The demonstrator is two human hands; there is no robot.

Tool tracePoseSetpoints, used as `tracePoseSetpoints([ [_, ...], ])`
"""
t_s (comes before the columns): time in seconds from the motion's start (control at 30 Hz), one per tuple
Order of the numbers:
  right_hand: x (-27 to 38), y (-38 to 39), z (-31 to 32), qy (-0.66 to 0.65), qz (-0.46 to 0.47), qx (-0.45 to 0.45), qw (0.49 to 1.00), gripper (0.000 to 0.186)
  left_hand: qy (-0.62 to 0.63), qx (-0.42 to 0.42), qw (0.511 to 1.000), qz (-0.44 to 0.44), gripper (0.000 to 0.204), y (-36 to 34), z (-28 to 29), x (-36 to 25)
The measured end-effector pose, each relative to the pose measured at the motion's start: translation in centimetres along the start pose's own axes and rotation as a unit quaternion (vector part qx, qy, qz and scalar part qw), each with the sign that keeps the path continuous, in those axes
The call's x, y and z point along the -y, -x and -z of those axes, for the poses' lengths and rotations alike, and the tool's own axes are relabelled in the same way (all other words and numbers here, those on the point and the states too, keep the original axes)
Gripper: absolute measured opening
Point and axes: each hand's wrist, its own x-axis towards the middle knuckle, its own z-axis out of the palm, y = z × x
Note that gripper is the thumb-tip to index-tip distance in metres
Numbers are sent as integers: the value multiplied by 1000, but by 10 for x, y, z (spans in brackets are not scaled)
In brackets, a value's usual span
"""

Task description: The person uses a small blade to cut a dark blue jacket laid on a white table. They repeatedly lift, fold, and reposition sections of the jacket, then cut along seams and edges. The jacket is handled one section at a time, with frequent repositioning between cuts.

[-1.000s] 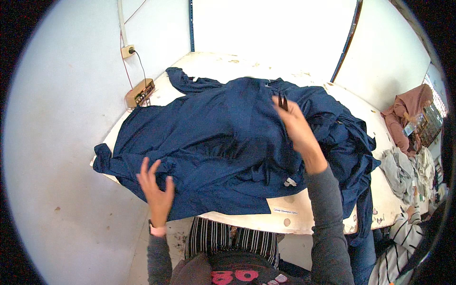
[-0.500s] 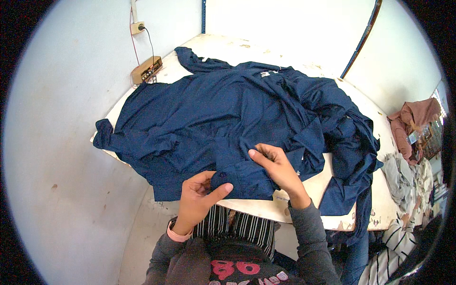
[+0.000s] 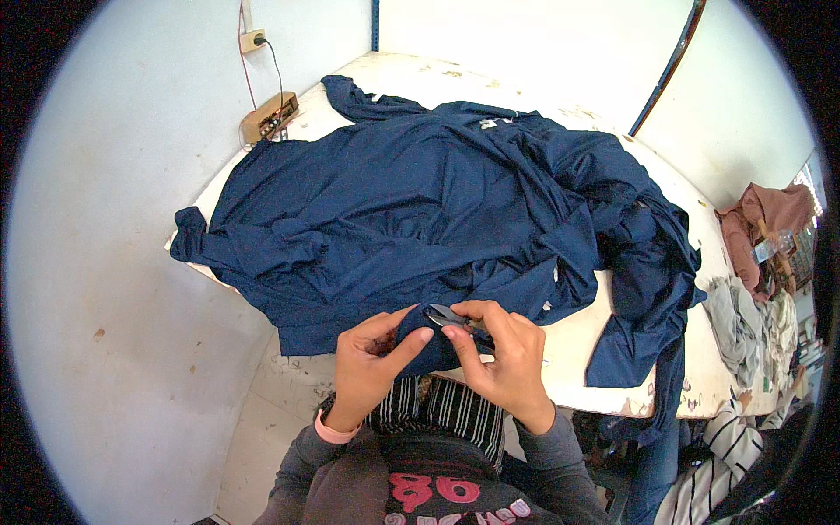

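Observation:
A navy blue shirt-like garment (image 3: 376, 188) lies spread and creased over the white table, with other navy cloth heaped on its right side. My left hand (image 3: 363, 363) pinches an edge of the garment between thumb and fingers, close in front of my body. In my right hand (image 3: 512, 363) is a small pair of thread snips (image 3: 444, 316), gripped between thumb and fingers. Their metal tips point left and meet the folded cloth beside my left fingertips. Whether the blades touch a thread is too small to tell.
A brown box-shaped device (image 3: 269, 118) with a cord sits at the table's far left, below a wall socket (image 3: 252, 41). At far right are a person in pink (image 3: 761, 214), pale cloth (image 3: 735, 332) and another person's striped sleeve (image 3: 733, 442). The white table's (image 3: 604, 400) front edge curves near me.
My right hand has moved down and closer to my left, and the snips now show at the cloth edge. The pinched edge is lifted and bunched towards me.

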Motion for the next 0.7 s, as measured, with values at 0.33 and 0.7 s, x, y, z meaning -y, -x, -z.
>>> tracePoseSetpoints([
  [0.33, -2, 11, -5, -15, 22, -47, 999, 18, -81, -7, 996, -41, 31, 5, -5, 1],
  [0.7, -48, 56, -6, -170, -46, 129, 976, 24, -209, 5, 969, -135, 50, 20, 30, 37],
])
